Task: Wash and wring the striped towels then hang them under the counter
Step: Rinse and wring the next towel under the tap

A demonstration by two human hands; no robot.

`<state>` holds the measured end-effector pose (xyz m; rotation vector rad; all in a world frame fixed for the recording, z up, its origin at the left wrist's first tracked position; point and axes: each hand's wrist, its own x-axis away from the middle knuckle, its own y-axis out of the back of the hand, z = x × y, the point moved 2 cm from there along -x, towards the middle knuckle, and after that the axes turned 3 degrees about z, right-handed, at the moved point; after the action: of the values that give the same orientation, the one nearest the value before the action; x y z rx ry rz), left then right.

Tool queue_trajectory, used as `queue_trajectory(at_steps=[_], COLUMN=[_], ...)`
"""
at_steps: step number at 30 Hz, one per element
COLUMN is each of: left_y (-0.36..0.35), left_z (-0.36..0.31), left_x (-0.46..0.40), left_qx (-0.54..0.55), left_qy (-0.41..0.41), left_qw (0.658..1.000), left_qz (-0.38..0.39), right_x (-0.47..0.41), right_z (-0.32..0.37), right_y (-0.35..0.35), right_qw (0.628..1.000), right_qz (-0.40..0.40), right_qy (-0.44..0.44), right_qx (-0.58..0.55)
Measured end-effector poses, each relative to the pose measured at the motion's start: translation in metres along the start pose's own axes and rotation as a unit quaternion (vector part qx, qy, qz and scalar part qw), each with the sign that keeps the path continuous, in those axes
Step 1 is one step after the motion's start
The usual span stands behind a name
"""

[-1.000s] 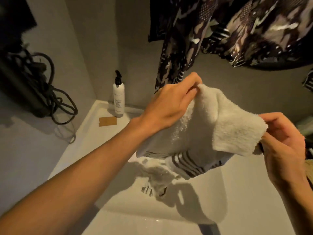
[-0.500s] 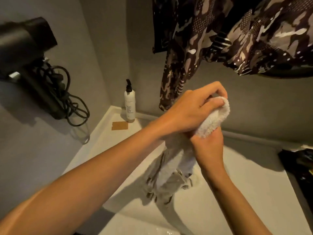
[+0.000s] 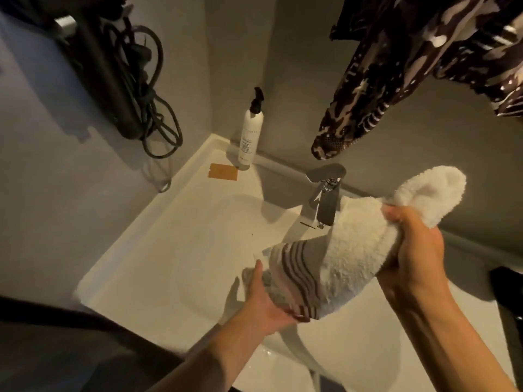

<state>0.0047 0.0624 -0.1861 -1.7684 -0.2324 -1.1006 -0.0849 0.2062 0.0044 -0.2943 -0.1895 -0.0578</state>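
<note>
Nearest the camera, the left hand (image 3: 264,302) cups the lower end of the thick white terry towel with grey-brown stripes (image 3: 351,250) from beneath, its fingers (image 3: 297,315) curled up around the striped hem. Just beyond and higher, the right hand (image 3: 410,247) has its fingers closed tight round the fluffy upper end, so that a rounded tuft bulges out past the fist. The towel is gathered into a fat roll slanting between the two hands, held in the air above the white moulded basin (image 3: 181,250) sunk in the worktop, close in front of the chrome mixer tap (image 3: 325,193).

It looks soft, limp and probably heavy with water (whether any drips now is unclear). Gripping both ends firmly and twisting them opposite ways should suit it; the flat striped hem likely gives the surer hold, while the plush pile may slip.

Farther back stand a white pump bottle with a black head (image 3: 250,137) and a small tan card (image 3: 223,172).
</note>
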Motion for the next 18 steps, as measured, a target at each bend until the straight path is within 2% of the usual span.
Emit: queue_trajectory(at_steps=[2, 4, 6, 7, 9, 11, 13, 14, 15, 16, 17, 18], left_y=[-0.024, -0.031, -0.037, -0.041, -0.057, -0.081, -0.092, -0.093, -0.091, -0.085, -0.079, -0.073], left_z=[-0.006, -0.018, -0.031, -0.036, -0.044, -0.042, -0.031, -0.026, -0.023, -0.024, -0.029, -0.036], left_x=[0.001, 0.002, 0.011, 0.017, 0.027, 0.033, 0.032, 0.031, 0.031, 0.03, 0.028, 0.028], left_qx=[0.066, 0.059, 0.038, 0.013, -0.045, -0.143, -0.243, -0.264, -0.256, -0.234, -0.216, -0.212], left_qy=[-0.014, -0.06, -0.09, -0.105, -0.121, -0.154, -0.173, -0.172, -0.171, -0.176, -0.187, -0.201], left_qw=[0.996, 0.996, 0.995, 0.994, 0.991, 0.977, 0.954, 0.949, 0.951, 0.955, 0.955, 0.951], left_qz=[0.057, 0.034, 0.021, 0.019, 0.024, 0.036, 0.0, -0.02, -0.037, -0.055, -0.081, -0.098], right_x=[0.005, 0.008, 0.005, 0.002, -0.001, 0.003, 0.013, 0.018, 0.021, 0.021, 0.019, 0.018], right_z=[0.01, 0.014, 0.009, 0.005, -0.013, -0.043, -0.077, -0.091, -0.098, -0.102, -0.102, -0.099], right_y=[0.008, 0.014, 0.022, 0.024, 0.019, 0.007, -0.009, -0.018, -0.023, -0.025, -0.021, -0.012], right_qw=[1.0, 0.996, 0.979, 0.955, 0.878, 0.792, 0.691, 0.658, 0.644, 0.657, 0.692, 0.743], right_qz=[0.026, 0.05, 0.037, 0.024, 0.044, 0.111, 0.145, 0.155, 0.182, 0.225, 0.281, 0.334], right_qy=[-0.001, 0.001, 0.018, 0.035, 0.06, 0.068, 0.073, 0.081, 0.075, 0.064, 0.042, 0.01], right_qx=[0.012, 0.07, 0.201, 0.293, 0.473, 0.597, 0.704, 0.733, 0.739, 0.717, 0.664, 0.58])
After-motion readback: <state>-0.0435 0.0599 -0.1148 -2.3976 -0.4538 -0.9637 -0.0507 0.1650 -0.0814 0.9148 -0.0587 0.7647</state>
